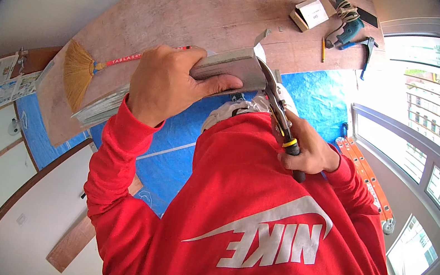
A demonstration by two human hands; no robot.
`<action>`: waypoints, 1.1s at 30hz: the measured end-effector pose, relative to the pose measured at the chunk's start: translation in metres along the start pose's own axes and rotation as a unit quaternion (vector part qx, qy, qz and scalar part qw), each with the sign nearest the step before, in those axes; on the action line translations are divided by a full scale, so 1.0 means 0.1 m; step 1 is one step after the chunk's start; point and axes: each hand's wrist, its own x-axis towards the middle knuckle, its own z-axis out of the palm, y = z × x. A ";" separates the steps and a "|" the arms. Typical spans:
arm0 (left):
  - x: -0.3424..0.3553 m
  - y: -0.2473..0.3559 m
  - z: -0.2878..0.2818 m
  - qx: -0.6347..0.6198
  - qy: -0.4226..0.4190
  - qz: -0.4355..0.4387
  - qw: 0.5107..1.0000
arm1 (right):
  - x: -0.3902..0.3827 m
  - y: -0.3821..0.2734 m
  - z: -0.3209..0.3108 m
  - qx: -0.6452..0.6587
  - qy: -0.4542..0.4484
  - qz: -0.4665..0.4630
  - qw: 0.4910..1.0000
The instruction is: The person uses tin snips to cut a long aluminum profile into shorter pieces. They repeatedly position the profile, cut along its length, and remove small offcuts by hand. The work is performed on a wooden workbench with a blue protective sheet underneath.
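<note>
My left hand (168, 82) is wrapped round a long grey metal channel (230, 67), thumb on its near side. The channel runs from the lower left, behind my left wrist, to its end near the middle. A thin flap of metal (261, 39) sticks up at that end. In my right hand (312, 145) is a pair of tin snips (280, 115) with black and yellow grips, the fingers closed round the handles. The snips' jaws are against the channel's end; whether the blades are in the metal I cannot tell.
A wooden table (158, 16) lies beyond, carrying a straw broom (78, 75), a green drill (349, 32), a small box (309, 15), a yellow pencil (323, 49) and a blue-handled tool (365, 45). Blue tarp (315, 97) covers the floor. An orange ladder (363, 177) is right, by the windows.
</note>
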 end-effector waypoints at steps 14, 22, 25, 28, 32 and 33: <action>-0.08 -0.07 0.29 -0.018 -0.031 -0.033 0.999 | 0.02 0.27 0.08 0.090 0.007 0.044 0.995; 0.05 -0.05 0.28 0.016 -0.032 -0.040 0.999 | 0.13 0.31 0.06 0.068 0.031 0.003 0.997; 0.06 -0.03 0.13 0.030 -0.025 -0.029 0.999 | 0.17 0.32 0.03 0.072 0.015 -0.026 0.997; 0.03 -0.02 0.09 0.004 -0.046 -0.035 0.998 | 0.15 0.33 0.08 0.054 -0.005 -0.027 0.998; -0.03 -0.10 0.15 -0.012 -0.059 -0.019 0.998 | 0.01 0.31 0.20 0.063 0.006 -0.020 0.998; -0.04 -0.12 0.18 -0.019 -0.062 -0.022 0.998 | -0.02 0.31 0.22 0.057 0.021 -0.029 0.998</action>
